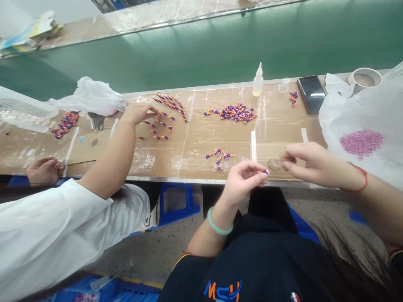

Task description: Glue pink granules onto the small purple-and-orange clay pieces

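Note:
My left hand (244, 179) wears a green bangle and is closed in a pinch on a small purple-and-orange piece (265, 172), whose pink end shows past the fingertips. My right hand (304, 162) has thumb and finger pressed together just right of the held piece; whatever they grip is too small to make out. By its fingertips, a small round clear dish (274, 164) rests on a cardboard sheet (273, 151). Beyond my left hand lies a small group of similar pieces (218, 156), with a larger pile (238, 113) farther back.
A squeeze bottle (257, 83), a clear cup (283, 86), a dark phone-like slab (311, 94) and a tape roll (365, 78) stand along the back. Pink beads (362, 143) lie on white plastic at right. At left, a co-worker's hand (140, 112) reaches among rows of pieces (172, 105).

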A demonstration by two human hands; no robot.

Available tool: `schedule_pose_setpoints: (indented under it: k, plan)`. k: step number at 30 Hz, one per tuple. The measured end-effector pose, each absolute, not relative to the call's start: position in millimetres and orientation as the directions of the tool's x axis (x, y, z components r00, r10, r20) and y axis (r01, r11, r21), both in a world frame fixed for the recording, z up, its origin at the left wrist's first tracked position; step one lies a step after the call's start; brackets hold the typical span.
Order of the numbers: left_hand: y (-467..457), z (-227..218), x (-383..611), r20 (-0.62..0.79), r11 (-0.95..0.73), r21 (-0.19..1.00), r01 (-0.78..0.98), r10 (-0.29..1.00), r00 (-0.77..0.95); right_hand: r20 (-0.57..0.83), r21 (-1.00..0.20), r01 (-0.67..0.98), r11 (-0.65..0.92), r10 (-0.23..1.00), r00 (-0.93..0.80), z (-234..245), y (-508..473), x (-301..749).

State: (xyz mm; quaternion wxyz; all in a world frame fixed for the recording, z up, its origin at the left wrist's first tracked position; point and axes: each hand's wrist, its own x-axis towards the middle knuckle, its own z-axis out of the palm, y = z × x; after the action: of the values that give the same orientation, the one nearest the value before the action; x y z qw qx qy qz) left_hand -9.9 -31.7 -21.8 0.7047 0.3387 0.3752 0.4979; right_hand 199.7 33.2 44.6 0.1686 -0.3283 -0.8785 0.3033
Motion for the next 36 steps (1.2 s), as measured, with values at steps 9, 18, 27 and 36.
schedule_pose_setpoints:
  k: [9,18,27,36]
  plan:
    - [-36,11,6,-0.078,0.193,0.800,-0.568,0.972,0.220,0.155,-0.868,0.271,0.417,0.744,-0.650,65,5,199]
    - [-37,13,12,-0.078,0.203,0.790,-0.579,0.969,0.235,0.221,-0.818,0.297,0.492,0.747,-0.628,69,0,201]
    - [-36,11,11,-0.090,0.183,0.831,-0.525,0.976,0.197,0.209,-0.812,0.305,0.497,0.737,-0.643,68,3,197]
    - [-37,12,12,-0.104,0.183,0.843,-0.505,0.978,0.181,0.219,-0.786,0.334,0.520,0.740,-0.636,69,1,196]
